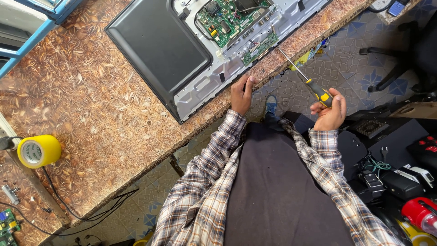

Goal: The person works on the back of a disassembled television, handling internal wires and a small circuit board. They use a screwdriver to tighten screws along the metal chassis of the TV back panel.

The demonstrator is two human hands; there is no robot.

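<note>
Both hands sit at the table edge: my left hand (241,94) rests loosely curled on the rim, grasping nothing, and my right hand (329,110) grips a screwdriver (304,77) by its yellow-black handle. I judge I'm between screws (shaft aimed at the boards); next needs tip placement. Opened television (200,45) lies just ahead.

Bright, even daylight fills the view, and the picture is sharp throughout. The bench (91,105) is evenly lit with only soft shadows. The dark television back panel (159,45) carries a faint sheen. Straight edges bow slightly toward the frame's corners.
</note>
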